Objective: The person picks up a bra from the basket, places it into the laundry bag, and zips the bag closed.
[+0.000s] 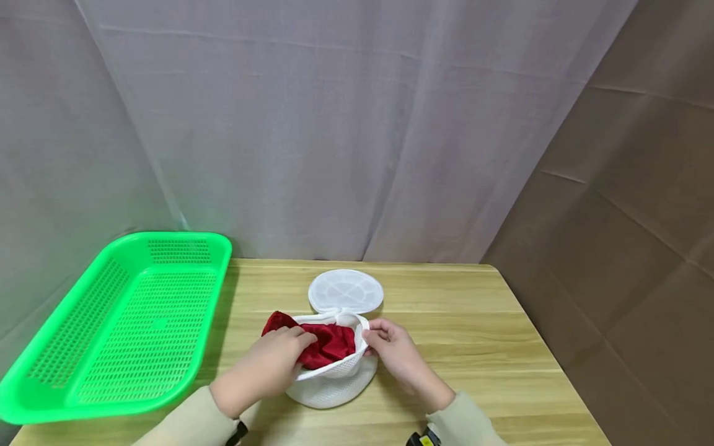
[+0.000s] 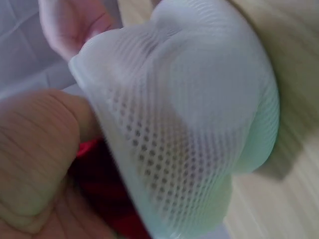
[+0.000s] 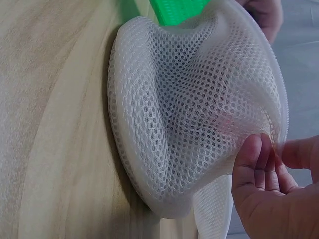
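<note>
I see a white, rounded mesh bag [image 1: 333,391] sitting upright, its oval mesh lid [image 1: 346,291] folded open behind. A glossy dark-red cloth [image 1: 330,345] lies bunched in the mouth. The right hand [image 1: 397,354] pinches the rim; the left hand [image 1: 270,364] holds the cloth.

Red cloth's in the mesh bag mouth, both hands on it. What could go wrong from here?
1. Part of the red cloth bulges over the rim, so it might slip out or snag there.
2. The white mesh bag has soft, creased walls; if the right hand loses its pinch on the rim, the mouth could sag.
3. The left hand hides some cloth from the head view, so a trapped fold might go unnoticed.
</note>
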### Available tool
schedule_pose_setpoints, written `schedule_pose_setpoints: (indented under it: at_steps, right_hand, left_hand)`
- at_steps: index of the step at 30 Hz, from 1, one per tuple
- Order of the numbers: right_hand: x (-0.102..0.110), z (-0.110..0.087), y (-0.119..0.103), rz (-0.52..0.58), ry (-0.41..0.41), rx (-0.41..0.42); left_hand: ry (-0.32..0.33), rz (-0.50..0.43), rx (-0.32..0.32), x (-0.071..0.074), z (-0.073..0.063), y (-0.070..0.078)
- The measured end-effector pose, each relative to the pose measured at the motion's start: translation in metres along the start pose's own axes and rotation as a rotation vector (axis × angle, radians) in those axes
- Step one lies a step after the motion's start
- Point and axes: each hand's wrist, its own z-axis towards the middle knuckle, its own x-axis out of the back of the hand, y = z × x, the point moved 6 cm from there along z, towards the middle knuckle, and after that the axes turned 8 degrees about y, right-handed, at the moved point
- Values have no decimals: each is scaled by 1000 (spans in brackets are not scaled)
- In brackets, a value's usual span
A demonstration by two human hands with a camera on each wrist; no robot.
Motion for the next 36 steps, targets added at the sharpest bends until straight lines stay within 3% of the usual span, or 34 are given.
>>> schedule_pose_setpoints:
  at_steps: [6,10,14,17,20,25,31,36]
  right_hand:
    - [1,-1,-1,-4,3,-5]
    - [1,-2,0,-12,-2,-7]
    - [2,-3,0,-21,-3,-8]
    - [2,-4,0,-22,-2,-7]
    - [3,-5,0,-24,-7,-9]
    - [3,-4,1,-31,-11,-9]
    - [3,-3,1,-38,-12,-4]
    - [2,-4,1,-44,-15,-5]
  left_hand:
    - [28,-223,3,22,0,-6]
    - [154,-340,38,34,1,-20]
    - [296,-350,137,41,0,-40]
    - [327,-332,252,38,-3,-57]
    - [310,-325,343,31,-8,-70]
    - [229,-383,445,18,-14,-84]
    - [121,-442,516,8,-18,-89]
    - [83,-444,529,2,-20,-88]
